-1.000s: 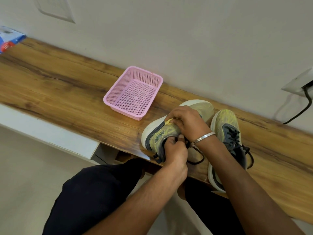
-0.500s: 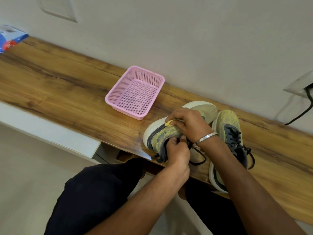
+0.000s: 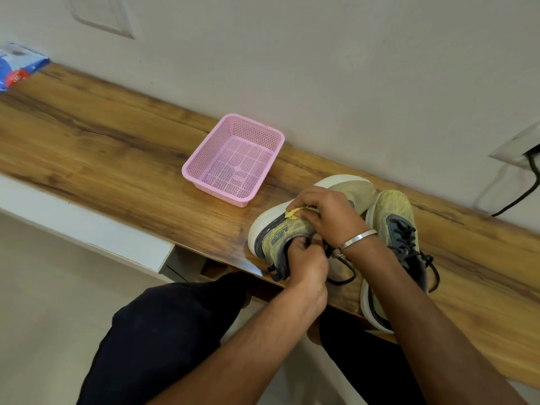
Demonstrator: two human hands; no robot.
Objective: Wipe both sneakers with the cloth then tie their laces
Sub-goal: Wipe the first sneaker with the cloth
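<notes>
Two yellow-green sneakers with grey trim and white soles sit on the wooden shelf (image 3: 117, 147). The left sneaker (image 3: 280, 232) is tipped on its side, sole toward the pink basket. My left hand (image 3: 306, 260) grips its collar at the heel opening. My right hand (image 3: 324, 213) presses a small yellow cloth (image 3: 293, 213) against the sneaker's upper; only a corner of the cloth shows. The right sneaker (image 3: 394, 226) stands upright beside it, its dark laces loose. A loose dark lace (image 3: 344, 273) from the left sneaker loops below my wrist.
An empty pink mesh basket (image 3: 233, 159) stands left of the sneakers. A blue and red packet (image 3: 17, 68) lies at the far left end. A wall socket with a black cable (image 3: 526, 182) is at the right. My dark-trousered knees are under the shelf's front edge.
My right hand with the cloth has shifted slightly along the tipped sneaker's upper. My left hand keeps its grip on the collar.
</notes>
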